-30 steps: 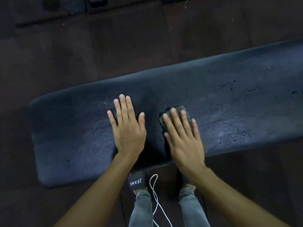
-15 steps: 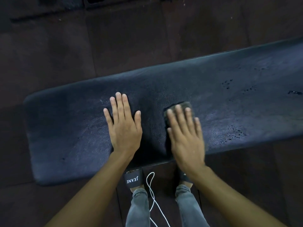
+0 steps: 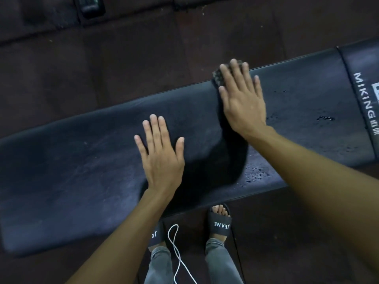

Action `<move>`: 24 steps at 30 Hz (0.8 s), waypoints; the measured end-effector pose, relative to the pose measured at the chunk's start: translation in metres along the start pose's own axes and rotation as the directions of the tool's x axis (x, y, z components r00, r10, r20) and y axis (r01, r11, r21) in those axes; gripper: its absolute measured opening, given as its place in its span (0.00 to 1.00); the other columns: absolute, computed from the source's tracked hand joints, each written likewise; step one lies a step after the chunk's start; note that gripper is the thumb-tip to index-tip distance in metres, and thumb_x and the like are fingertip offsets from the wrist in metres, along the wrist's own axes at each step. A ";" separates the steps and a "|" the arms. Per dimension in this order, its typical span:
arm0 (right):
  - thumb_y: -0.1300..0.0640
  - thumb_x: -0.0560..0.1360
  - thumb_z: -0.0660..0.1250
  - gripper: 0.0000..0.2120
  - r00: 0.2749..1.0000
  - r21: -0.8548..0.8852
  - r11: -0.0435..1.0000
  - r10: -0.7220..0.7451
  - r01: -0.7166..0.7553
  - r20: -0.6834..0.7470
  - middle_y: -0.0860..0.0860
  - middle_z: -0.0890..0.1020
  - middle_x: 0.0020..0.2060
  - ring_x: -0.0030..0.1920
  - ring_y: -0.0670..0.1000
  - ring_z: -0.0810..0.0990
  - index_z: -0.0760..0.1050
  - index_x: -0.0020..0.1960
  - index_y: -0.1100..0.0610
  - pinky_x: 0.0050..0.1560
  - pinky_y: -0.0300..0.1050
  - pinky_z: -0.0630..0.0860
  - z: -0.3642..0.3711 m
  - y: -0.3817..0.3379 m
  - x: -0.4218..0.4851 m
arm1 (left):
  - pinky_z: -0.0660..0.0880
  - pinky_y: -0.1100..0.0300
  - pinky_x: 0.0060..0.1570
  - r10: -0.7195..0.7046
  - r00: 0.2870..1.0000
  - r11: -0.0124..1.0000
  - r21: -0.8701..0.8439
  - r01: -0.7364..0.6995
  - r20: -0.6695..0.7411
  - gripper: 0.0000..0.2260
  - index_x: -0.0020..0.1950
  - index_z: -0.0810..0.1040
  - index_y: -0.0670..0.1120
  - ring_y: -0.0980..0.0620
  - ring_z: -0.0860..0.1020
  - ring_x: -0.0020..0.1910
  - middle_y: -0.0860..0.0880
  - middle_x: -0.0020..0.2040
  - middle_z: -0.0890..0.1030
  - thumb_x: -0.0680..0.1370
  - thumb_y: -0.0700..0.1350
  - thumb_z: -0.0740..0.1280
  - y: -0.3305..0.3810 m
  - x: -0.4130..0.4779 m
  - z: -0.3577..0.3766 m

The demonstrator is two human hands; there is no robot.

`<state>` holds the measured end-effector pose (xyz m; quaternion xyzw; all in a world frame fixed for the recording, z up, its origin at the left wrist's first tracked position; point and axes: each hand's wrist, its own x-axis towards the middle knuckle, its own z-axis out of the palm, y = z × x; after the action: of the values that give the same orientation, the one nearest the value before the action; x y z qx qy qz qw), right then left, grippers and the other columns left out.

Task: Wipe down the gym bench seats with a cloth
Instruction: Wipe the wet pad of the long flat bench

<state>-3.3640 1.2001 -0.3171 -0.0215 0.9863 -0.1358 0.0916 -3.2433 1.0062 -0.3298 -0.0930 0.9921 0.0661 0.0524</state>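
A long black padded gym bench seat (image 3: 71, 177) runs across the view from lower left to upper right. My left hand (image 3: 162, 154) lies flat on its middle, fingers straight and spread. My right hand (image 3: 242, 101) presses a dark grey cloth (image 3: 217, 77) flat against the seat's far edge with straight fingers; only the cloth's left corner shows past my fingers. Water droplets (image 3: 256, 175) dot the seat to the right of my right arm.
A second pad section with white MIKING lettering (image 3: 365, 95) adjoins the seat at the right. Dark rubber floor tiles (image 3: 123, 58) lie beyond the bench. My feet in black slides (image 3: 220, 224) and a white cord (image 3: 174, 242) are under the near edge.
My right hand has slid the cloth away from me to the seat's far edge. My left hand stays flat in place. The camera view shifted right, showing the lettered pad.
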 end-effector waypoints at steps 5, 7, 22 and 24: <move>0.46 0.85 0.44 0.24 0.991 0.029 0.992 0.127 -0.125 -0.050 0.45 0.46 0.80 0.80 0.48 0.42 0.44 0.80 0.43 0.79 0.52 0.42 -0.016 0.069 -0.030 | 0.44 0.42 0.77 0.063 0.998 0.998 0.000 -0.063 0.011 0.30 0.80 0.49 0.41 0.46 0.46 0.80 0.44 0.81 0.49 0.84 0.58 0.46 0.054 0.005 0.007; 0.47 0.85 0.45 0.25 0.983 0.027 0.984 0.175 -0.174 -0.062 0.45 0.47 0.80 0.80 0.48 0.42 0.44 0.80 0.44 0.79 0.52 0.44 -0.013 0.079 -0.065 | 0.45 0.41 0.77 0.036 0.999 0.999 0.025 -0.036 0.007 0.30 0.80 0.48 0.41 0.45 0.47 0.80 0.44 0.81 0.49 0.84 0.58 0.45 0.060 0.006 0.008; 0.45 0.84 0.47 0.25 0.989 0.000 0.990 0.144 -0.144 -0.026 0.45 0.50 0.80 0.80 0.50 0.46 0.48 0.80 0.43 0.78 0.56 0.47 -0.007 0.071 -0.057 | 0.47 0.42 0.77 0.041 0.999 0.998 0.035 -0.042 0.023 0.30 0.81 0.48 0.42 0.46 0.47 0.80 0.45 0.81 0.49 0.84 0.58 0.45 0.058 0.006 0.007; 0.45 0.85 0.46 0.24 0.923 0.058 0.927 0.375 -0.371 -0.082 0.45 0.49 0.80 0.80 0.50 0.45 0.48 0.80 0.43 0.78 0.57 0.48 -0.012 0.090 -0.081 | 0.48 0.42 0.77 0.041 0.999 0.998 0.049 -0.042 0.020 0.30 0.81 0.47 0.42 0.46 0.47 0.80 0.45 0.81 0.49 0.84 0.58 0.44 0.058 0.005 0.008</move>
<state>-3.2884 1.2952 -0.3161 0.1749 0.9724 -0.1370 0.0707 -3.2584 1.0626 -0.3310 -0.0703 0.9946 0.0437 0.0627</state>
